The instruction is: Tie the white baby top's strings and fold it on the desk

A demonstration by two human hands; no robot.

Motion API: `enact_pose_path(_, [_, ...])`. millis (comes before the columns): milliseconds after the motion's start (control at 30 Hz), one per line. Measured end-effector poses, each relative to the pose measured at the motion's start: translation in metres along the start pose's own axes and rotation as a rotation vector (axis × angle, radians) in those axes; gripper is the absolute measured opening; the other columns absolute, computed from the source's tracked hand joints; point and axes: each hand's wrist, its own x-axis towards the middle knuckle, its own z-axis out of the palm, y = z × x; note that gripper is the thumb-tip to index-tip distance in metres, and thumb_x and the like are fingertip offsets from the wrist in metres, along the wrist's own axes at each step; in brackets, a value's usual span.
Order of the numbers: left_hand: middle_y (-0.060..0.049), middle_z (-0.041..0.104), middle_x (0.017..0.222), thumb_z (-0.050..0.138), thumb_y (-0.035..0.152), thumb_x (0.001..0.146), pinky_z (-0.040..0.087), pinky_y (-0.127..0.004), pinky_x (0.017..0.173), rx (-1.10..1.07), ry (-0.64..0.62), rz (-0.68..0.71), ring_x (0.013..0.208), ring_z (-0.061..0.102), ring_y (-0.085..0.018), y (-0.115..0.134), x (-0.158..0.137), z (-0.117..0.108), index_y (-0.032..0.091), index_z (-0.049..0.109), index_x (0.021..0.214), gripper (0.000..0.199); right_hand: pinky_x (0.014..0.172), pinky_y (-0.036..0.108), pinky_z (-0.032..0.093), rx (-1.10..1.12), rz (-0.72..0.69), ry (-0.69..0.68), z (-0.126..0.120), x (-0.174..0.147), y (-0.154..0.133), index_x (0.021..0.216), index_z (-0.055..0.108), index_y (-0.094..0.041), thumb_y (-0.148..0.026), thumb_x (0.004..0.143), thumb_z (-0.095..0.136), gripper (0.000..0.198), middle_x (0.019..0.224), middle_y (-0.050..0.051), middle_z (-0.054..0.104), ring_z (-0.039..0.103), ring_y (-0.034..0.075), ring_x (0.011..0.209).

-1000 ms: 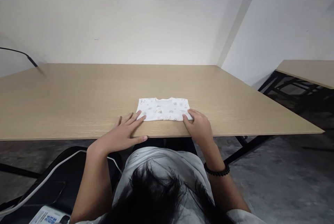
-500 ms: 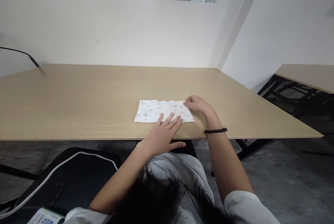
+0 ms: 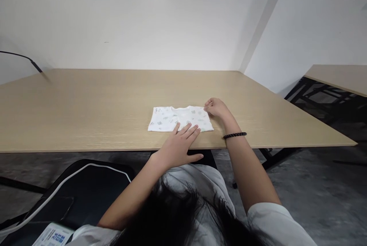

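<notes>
A white baby shirt [image 3: 164,119] with small printed figures lies folded into a flat, wide rectangle near the front edge of the table. Its neckline dips in the middle of the far side. My left hand [image 3: 179,145] rests with spread fingers on the near edge of the cloth, thumb out toward the right. At the far right corner, my right hand [image 3: 215,107] has its fingers curled in a pinch on the fabric; the exact grip is partly hidden. A dark beaded bracelet circles my right wrist.
The light wood table [image 3: 100,104] meets a white wall at the back. A black cable [image 3: 36,66] reaches its left end. A black chair [image 3: 94,190] with a white cord and a labelled white item [image 3: 54,235] stands at lower left. Another table [image 3: 338,77] is at right.
The camera view has shifted slightly. My right hand has lifted a little at the far right corner, its fingers more curled. My left hand stays spread on the near edge.
</notes>
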Motion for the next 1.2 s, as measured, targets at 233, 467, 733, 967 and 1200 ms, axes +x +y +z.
enact_pose_path(233, [-0.007, 0.024, 0.166, 0.037, 0.069, 0.098, 0.000, -0.049, 0.127, -0.084, 0.021, 0.049, 0.156, 0.009, -0.025, -0.005, -0.015, -0.017, 0.023, 0.017, 0.161, 0.080, 0.083, 0.037, 0.049, -0.026, 0.033, 0.128, -0.008, -0.027, -0.010, 0.112, 0.063, -0.015, -0.034, 0.083, 0.070, 0.035, 0.105, 0.012, 0.071, 0.066, 0.026, 0.095])
enact_pose_path(467, [-0.016, 0.009, 0.167, 0.027, 0.071, 0.098, 0.014, -0.056, 0.124, -0.108, 0.144, -0.468, 0.155, 0.004, -0.032, -0.036, -0.044, -0.027, 0.013, 0.014, 0.161, 0.087, 0.109, 0.045, 0.039, -0.089, -0.323, 0.050, 0.016, -0.085, -0.029, 0.139, 0.052, -0.010, -0.051, 0.102, 0.038, 0.058, 0.144, 0.023, 0.053, 0.048, 0.033, 0.135])
enact_pose_path(733, [-0.019, 0.020, 0.165, 0.026, 0.074, 0.096, 0.014, -0.055, 0.123, -0.028, 0.080, -0.570, 0.154, 0.014, -0.036, -0.045, -0.054, -0.017, 0.008, 0.025, 0.158, 0.090, 0.117, 0.059, 0.021, -0.314, -0.207, -0.057, 0.037, -0.106, -0.019, 0.157, 0.035, -0.011, -0.072, 0.098, 0.025, 0.085, 0.164, 0.024, 0.019, 0.020, 0.040, 0.151])
enact_pose_path(967, [-0.019, 0.022, 0.165, 0.029, 0.074, 0.095, 0.011, -0.057, 0.123, -0.071, 0.116, -0.581, 0.154, 0.015, -0.035, -0.046, -0.058, -0.017, 0.013, 0.027, 0.157, 0.087, 0.117, 0.053, 0.027, -0.206, -0.215, 0.015, 0.034, -0.107, -0.018, 0.156, 0.035, -0.008, -0.060, 0.103, 0.024, 0.075, 0.162, 0.025, 0.028, 0.024, 0.036, 0.150])
enact_pose_path(1200, [-0.022, 0.050, 0.146, 0.029, 0.055, 0.101, 0.028, -0.057, 0.116, -0.067, 0.257, -0.669, 0.139, 0.042, -0.037, -0.054, -0.055, -0.022, 0.009, 0.045, 0.143, 0.064, 0.109, 0.056, 0.032, -0.247, 0.011, 0.203, 0.034, -0.110, -0.021, 0.135, 0.055, 0.001, -0.041, 0.104, 0.031, 0.058, 0.145, 0.031, 0.048, 0.041, 0.042, 0.136])
